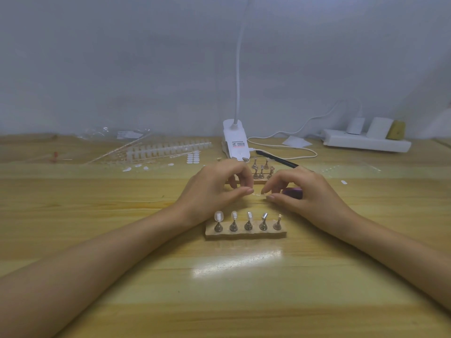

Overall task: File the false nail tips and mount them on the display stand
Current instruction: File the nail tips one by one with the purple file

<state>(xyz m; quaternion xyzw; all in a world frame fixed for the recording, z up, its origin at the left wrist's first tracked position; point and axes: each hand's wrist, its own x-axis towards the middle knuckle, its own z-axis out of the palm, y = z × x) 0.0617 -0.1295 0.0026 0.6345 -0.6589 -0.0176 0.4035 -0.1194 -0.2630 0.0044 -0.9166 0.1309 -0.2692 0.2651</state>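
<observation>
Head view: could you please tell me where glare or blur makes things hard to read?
In the head view, bright glare whitens a patch of the wooden table just in front of the near display stand; the clear nail tip pinched between left hand and right hand nearly vanishes; the far stand looks soft.

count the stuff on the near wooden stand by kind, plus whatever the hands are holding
metal holders on the near stand: 5
mounted nail tips: 5
clear nail tip pinched between left hand and right hand: 1
purple object in the right hand: 1
total: 12
</observation>
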